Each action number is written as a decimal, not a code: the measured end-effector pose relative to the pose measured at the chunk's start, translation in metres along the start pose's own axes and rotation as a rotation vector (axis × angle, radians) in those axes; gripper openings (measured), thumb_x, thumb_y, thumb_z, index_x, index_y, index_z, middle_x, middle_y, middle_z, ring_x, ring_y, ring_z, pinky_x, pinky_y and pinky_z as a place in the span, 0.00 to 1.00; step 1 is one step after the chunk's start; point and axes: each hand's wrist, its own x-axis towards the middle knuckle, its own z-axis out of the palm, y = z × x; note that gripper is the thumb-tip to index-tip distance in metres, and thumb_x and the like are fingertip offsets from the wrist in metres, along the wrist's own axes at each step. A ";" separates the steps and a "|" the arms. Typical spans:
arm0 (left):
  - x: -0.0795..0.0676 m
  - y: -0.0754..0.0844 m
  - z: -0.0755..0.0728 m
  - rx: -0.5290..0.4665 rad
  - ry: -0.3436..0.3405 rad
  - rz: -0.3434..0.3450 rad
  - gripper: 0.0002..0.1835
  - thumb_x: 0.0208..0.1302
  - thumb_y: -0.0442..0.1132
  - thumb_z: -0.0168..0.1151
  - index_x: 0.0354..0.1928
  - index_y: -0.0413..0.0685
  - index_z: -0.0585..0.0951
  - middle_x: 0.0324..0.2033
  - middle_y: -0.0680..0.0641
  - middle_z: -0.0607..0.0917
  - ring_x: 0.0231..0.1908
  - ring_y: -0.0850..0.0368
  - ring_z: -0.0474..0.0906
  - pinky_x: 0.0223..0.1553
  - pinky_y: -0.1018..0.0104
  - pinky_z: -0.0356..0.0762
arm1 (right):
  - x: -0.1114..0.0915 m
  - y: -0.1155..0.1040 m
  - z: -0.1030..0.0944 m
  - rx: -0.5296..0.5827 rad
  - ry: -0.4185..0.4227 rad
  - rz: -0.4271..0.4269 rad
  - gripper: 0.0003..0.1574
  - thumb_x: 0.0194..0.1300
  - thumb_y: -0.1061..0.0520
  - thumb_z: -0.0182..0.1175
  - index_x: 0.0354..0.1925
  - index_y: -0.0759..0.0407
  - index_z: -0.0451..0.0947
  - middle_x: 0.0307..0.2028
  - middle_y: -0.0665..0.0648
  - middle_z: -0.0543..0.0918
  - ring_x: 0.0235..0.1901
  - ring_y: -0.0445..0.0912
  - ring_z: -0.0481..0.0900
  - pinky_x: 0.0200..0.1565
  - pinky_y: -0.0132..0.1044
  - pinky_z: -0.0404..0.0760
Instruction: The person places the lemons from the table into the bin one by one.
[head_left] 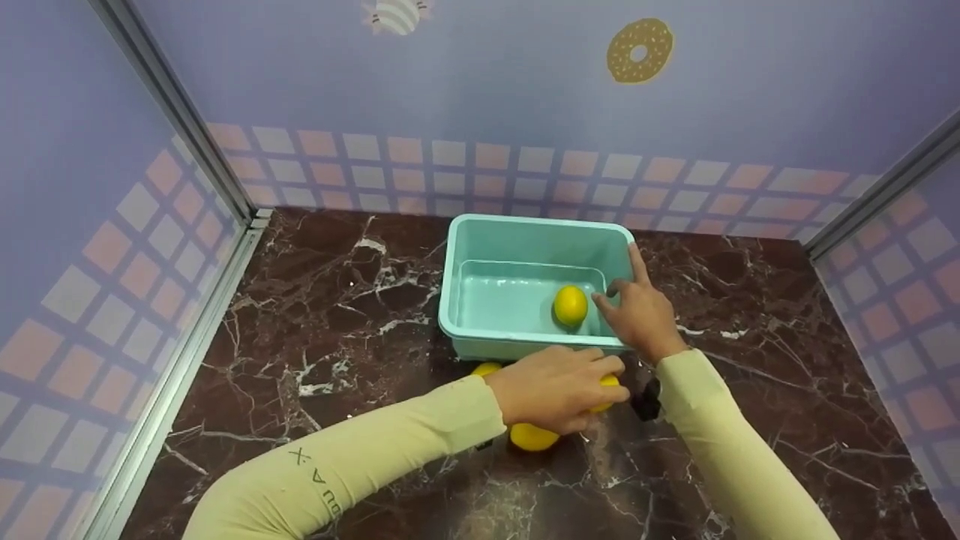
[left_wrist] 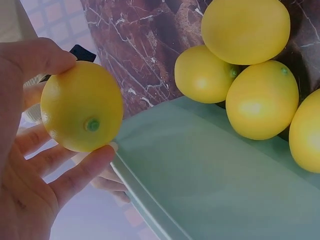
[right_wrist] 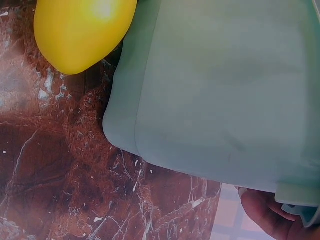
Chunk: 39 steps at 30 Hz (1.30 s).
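My left hand (head_left: 559,386) holds a yellow lemon (left_wrist: 82,107) just in front of the light teal plastic bin (head_left: 517,335). In the left wrist view, the thumb is on one side of this lemon and fingertips on the other. My right hand (head_left: 641,311) grips the bin's right rim, index finger along the edge; the right wrist view shows only curled fingers (right_wrist: 265,210) under the rim. One lemon (head_left: 571,306) lies inside the bin, toward its right. Several loose lemons (left_wrist: 262,100) cluster by the bin's outer wall, partly hidden by my left arm in the head view.
The bin stands on a dark red-brown marbled tabletop (head_left: 337,300). A lilac wall (head_left: 510,97) with pink and white squares rises behind, and side panels with metal rails (head_left: 180,375) flank the table. A small black object (head_left: 646,401) shows by my right wrist.
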 end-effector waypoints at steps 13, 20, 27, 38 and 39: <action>0.000 -0.002 -0.006 -0.014 0.019 -0.006 0.17 0.60 0.52 0.62 0.51 0.60 0.76 0.48 0.54 0.74 0.42 0.59 0.70 0.37 0.67 0.76 | -0.002 0.000 0.000 0.002 0.003 -0.009 0.27 0.67 0.41 0.56 0.44 0.64 0.82 0.77 0.58 0.42 0.35 0.62 0.81 0.41 0.57 0.79; 0.000 -0.006 -0.014 0.041 0.036 -0.018 0.19 0.61 0.48 0.59 0.54 0.59 0.76 0.51 0.52 0.75 0.43 0.58 0.73 0.33 0.68 0.77 | 0.000 0.001 -0.002 -0.002 0.014 -0.017 0.26 0.67 0.41 0.55 0.43 0.63 0.82 0.77 0.59 0.42 0.30 0.59 0.80 0.36 0.54 0.79; -0.001 -0.008 -0.018 0.067 0.031 -0.028 0.20 0.61 0.49 0.59 0.56 0.60 0.76 0.53 0.52 0.75 0.41 0.58 0.72 0.32 0.69 0.76 | -0.001 0.002 -0.001 0.008 0.017 -0.019 0.26 0.68 0.42 0.56 0.43 0.64 0.81 0.77 0.59 0.42 0.29 0.58 0.80 0.37 0.54 0.79; -0.002 -0.013 -0.025 0.054 0.090 -0.030 0.15 0.60 0.45 0.58 0.50 0.58 0.76 0.50 0.53 0.75 0.38 0.60 0.71 0.31 0.70 0.74 | -0.001 0.002 0.000 0.010 0.025 -0.022 0.25 0.67 0.43 0.57 0.42 0.64 0.82 0.77 0.60 0.43 0.26 0.56 0.80 0.33 0.51 0.79; -0.002 -0.014 -0.026 0.051 0.096 -0.030 0.15 0.60 0.45 0.57 0.50 0.58 0.76 0.50 0.52 0.75 0.37 0.60 0.71 0.31 0.70 0.74 | -0.001 0.001 -0.001 0.009 0.025 -0.023 0.25 0.67 0.42 0.57 0.42 0.64 0.82 0.77 0.60 0.43 0.27 0.56 0.80 0.34 0.52 0.79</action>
